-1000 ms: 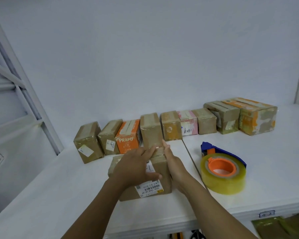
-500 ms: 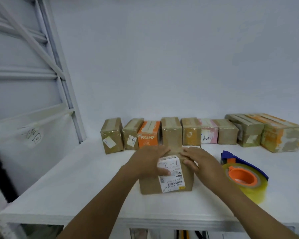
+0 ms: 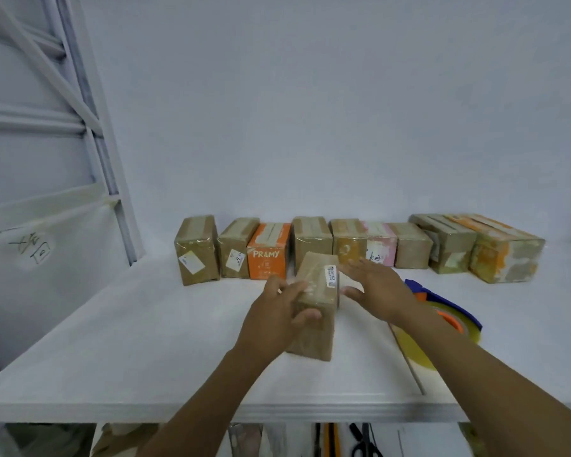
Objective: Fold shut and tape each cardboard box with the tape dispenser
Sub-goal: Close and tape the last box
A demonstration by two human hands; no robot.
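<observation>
Left hand (image 3: 276, 319) grips the box (image 3: 315, 338), thumb across its near face. Right hand (image 3: 381, 290), fingers straight and spread, is beside it, perhaps touching; blur obscures contact.

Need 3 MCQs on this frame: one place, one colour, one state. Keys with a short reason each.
1. Where does the tape dispenser lie relative to the box in hand?
A) to its left
B) to its right
C) on top of it

2. What colour is the PRAMY box?
A) orange
B) pink
C) blue

3. What is the left hand doing?
A) hanging idle
B) gripping the box in hand
C) holding the tape dispenser

Key:
1. B: the dispenser sits to that box's right, partly behind an arm.
2. A: the front is orange with white letters.
3. B: the fingers and thumb curl round it.
</observation>
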